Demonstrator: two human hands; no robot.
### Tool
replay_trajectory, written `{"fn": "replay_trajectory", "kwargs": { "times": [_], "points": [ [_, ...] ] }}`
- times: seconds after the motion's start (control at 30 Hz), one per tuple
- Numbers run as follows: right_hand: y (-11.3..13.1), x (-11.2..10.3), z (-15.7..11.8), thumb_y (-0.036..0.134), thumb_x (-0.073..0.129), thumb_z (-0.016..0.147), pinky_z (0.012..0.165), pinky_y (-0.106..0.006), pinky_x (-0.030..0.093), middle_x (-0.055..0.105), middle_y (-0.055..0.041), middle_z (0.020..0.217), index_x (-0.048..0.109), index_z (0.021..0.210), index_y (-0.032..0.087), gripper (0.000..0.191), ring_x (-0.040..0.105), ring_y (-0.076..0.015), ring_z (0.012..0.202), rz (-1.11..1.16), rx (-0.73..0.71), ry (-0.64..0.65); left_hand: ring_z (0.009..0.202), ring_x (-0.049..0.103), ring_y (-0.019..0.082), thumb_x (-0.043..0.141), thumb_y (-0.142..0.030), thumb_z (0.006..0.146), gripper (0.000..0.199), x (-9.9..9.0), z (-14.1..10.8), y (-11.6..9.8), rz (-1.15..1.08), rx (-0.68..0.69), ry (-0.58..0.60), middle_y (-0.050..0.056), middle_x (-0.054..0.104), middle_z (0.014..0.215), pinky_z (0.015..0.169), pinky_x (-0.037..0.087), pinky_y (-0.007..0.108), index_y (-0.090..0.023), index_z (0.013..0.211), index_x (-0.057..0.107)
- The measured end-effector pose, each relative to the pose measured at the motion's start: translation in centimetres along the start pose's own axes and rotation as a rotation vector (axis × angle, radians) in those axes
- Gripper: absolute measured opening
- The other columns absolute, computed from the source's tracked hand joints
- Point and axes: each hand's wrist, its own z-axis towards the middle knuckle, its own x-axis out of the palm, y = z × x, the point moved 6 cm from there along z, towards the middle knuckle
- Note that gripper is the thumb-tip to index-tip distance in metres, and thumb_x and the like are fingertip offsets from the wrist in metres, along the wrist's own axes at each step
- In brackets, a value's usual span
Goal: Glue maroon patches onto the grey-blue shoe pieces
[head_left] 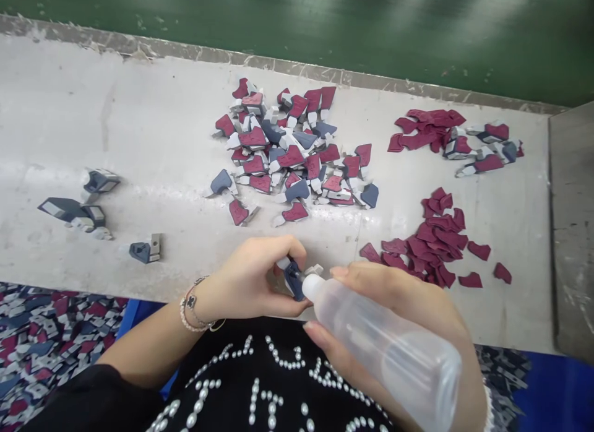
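Observation:
My left hand (255, 274) pinches a small dark blue and grey plastic part (293, 278) between thumb and fingers, near the table's front edge. In my right hand (399, 289) is a translucent squeeze bottle (385, 345), tilted so that its white cap (312, 287) points left. The nozzle end meets the blue part, or is very close to it; the exact contact is hard to see. Beyond my hands lies a pile of assembled grey, maroon and blue parts (290, 156). Loose maroon pieces (434, 243) are heaped to the right of it.
A second maroon heap (427, 127) and a few assembled parts (492, 148) lie at the back right. Several blue-grey parts (69, 210) sit on the left of the pale table (162, 122). Bins of parts (51, 339) stand below its front edge. A green surface (278, 20) borders the back.

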Motion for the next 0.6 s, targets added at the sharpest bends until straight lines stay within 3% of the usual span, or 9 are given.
{"fn": "replay_trajectory", "kwargs": {
  "times": [0.23,0.43,0.6],
  "points": [
    [0.61,-0.47,0.22,0.038,0.066,0.09,0.051,-0.032,0.054,0.065,0.0024,0.061,0.05,0.071,0.026,0.028,0.065,-0.0176,0.051,-0.112,-0.005,-0.061,0.06,0.055,0.009,0.082,-0.033,0.072,0.033,0.03,0.01,0.05,0.009,-0.001,0.006,-0.004,0.061,0.073,0.054,0.044,0.021,-0.02,0.085,0.054],
    [0.4,0.05,-0.25,0.037,0.069,0.087,0.055,-0.025,0.056,0.064,0.0054,0.063,0.054,0.078,0.024,0.022,0.064,-0.0128,0.053,-0.026,-0.019,0.01,0.062,0.054,0.01,0.082,-0.028,0.069,0.033,0.12,0.0,0.14,0.003,0.002,0.015,-0.004,0.061,0.075,0.054,0.044,0.022,-0.021,0.085,0.054],
    [0.57,-0.12,-0.18,0.04,0.062,0.093,0.05,-0.025,0.053,0.061,0.0071,0.063,0.05,0.078,0.024,0.025,0.064,-0.0113,0.052,-0.037,-0.058,-0.041,0.061,0.053,0.009,0.081,-0.027,0.07,0.033,0.11,-0.01,0.13,0.005,0.003,0.015,-0.004,0.059,0.074,0.053,0.042,0.021,-0.021,0.086,0.054]
  ]
}}
